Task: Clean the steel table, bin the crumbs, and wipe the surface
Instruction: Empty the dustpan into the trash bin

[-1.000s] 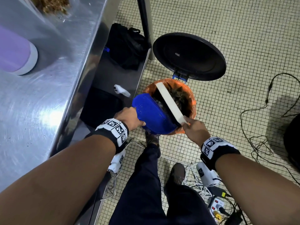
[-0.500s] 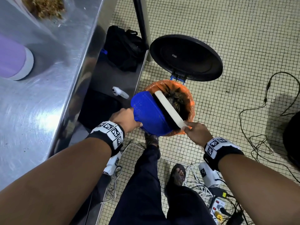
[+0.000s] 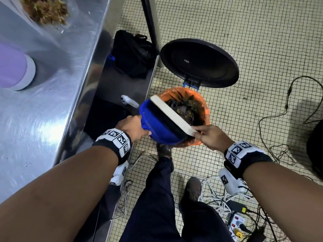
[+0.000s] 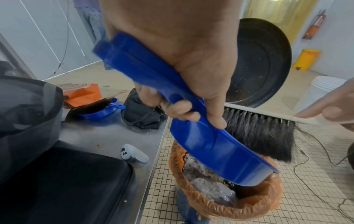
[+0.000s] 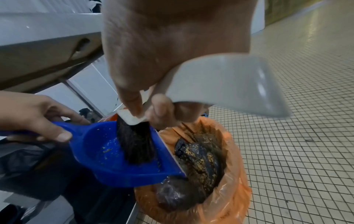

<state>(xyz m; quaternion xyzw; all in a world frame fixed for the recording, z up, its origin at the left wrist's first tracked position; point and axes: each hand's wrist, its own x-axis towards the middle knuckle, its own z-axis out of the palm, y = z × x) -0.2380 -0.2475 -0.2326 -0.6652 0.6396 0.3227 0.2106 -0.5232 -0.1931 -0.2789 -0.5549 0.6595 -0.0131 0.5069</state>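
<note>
My left hand grips the handle of a blue dustpan, tilted over the bin lined with an orange bag. My right hand holds the white handle of a brush; its black bristles stand inside the pan. A few yellow crumbs cling to the pan; more lie on the dark rubbish in the bin. The steel table lies at left with a crumb pile at its far end.
The bin's black lid stands open behind it. A purple and white bottle lies on the table. Black bags, a white controller and a second blue dustpan sit on the lower shelf. Cables and a power strip litter the floor.
The brush has slid back from the bin side toward the pan's rear, sweeping inside it. The dustpan stays tilted over the bin; both hands keep their grips.
</note>
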